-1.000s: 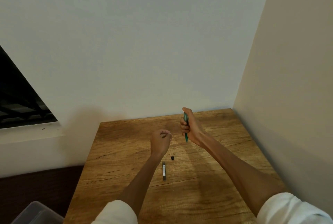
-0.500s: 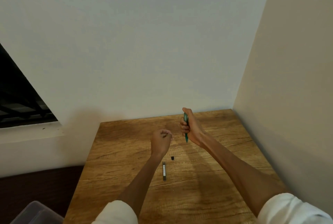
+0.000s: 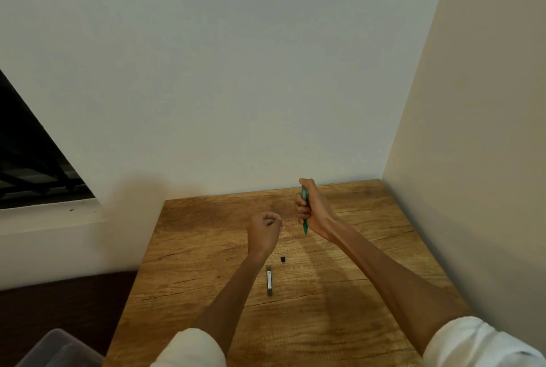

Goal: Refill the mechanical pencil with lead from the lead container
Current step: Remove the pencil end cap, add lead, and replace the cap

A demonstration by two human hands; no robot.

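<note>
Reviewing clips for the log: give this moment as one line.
right hand: grips green pencil upright | left hand: curled, contents unclear | lead container, small black piece: on table

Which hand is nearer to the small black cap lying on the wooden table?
Left. The left hand hovers just beyond the small black cap; the right hand, gripping the green pencil, is farther back.

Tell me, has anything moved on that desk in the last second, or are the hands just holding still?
Nothing has visibly changed. The right hand still grips the green pencil upright above the wooden desk, and the left hand stays curled beside it; whether it pinches a lead is too small to tell. The lead container and the small black cap lie where they were.
</note>
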